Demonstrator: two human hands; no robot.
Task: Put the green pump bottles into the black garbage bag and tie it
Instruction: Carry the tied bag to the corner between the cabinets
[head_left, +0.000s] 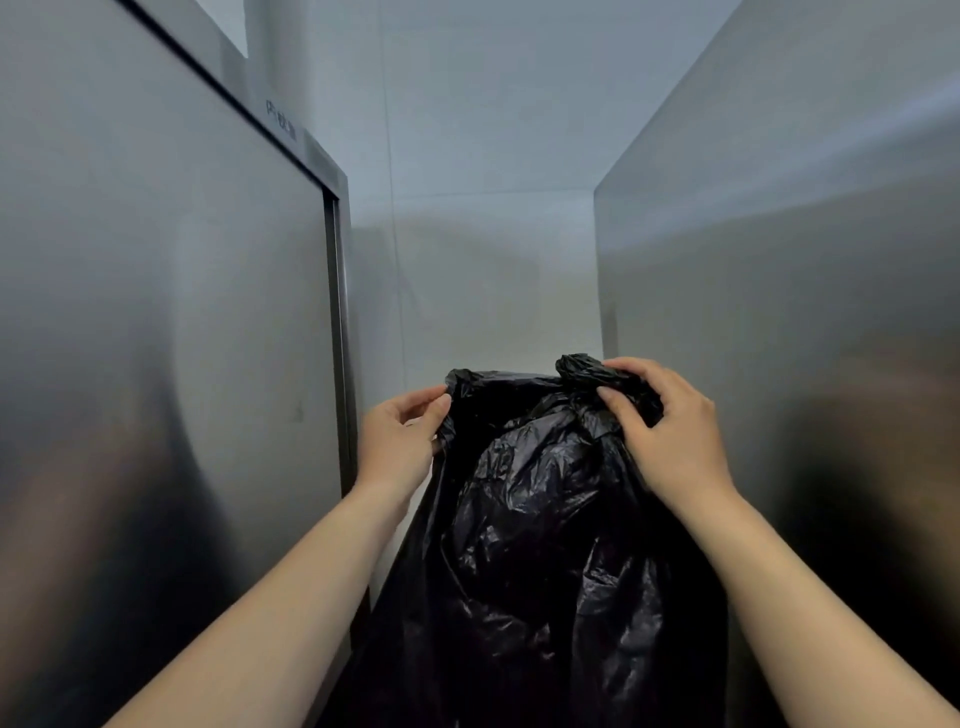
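Observation:
A glossy black garbage bag hangs in front of me, filling the lower middle of the head view. My left hand pinches the bag's top left edge between thumb and fingers. My right hand grips a bunched-up corner of the bag's top right edge. The rim between the two hands is stretched fairly flat. No green pump bottles are visible; whatever the bag holds is hidden by the plastic.
A tall stainless steel cabinet stands close on the left, and another steel panel on the right. A white wall closes the narrow gap behind the bag.

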